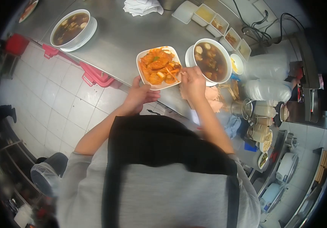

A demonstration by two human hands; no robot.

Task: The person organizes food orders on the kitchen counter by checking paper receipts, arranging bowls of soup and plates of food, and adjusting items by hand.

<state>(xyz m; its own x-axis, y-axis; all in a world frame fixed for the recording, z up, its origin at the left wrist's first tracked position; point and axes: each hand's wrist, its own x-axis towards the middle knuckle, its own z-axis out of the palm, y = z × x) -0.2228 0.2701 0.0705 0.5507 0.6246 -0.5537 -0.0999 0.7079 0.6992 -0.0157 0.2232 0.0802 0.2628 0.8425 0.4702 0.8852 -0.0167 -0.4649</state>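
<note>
A square white dish (141, 75) of food in orange-red sauce is tilted slightly over the counter's front edge. My left hand (137, 98) holds its lower left side, thumb at the rim and fingers beneath. At the dish's right rim, my right hand (193, 83) has its fingers pinched together; what is in them, if anything, is hidden. Just right of that hand stands a white bowl (230, 72) of dark broth with pale round pieces. Pinkish paper or cloth (213, 99) lies by my right wrist.
Another soup bowl (70, 45) sits on a saucer at the counter's left. White containers (205, 13) of ingredients and folded white papers (143, 7) are at the back. Jars (257, 133) crowd the right side. Pink bins (95, 76) stand under the steel counter (116, 36).
</note>
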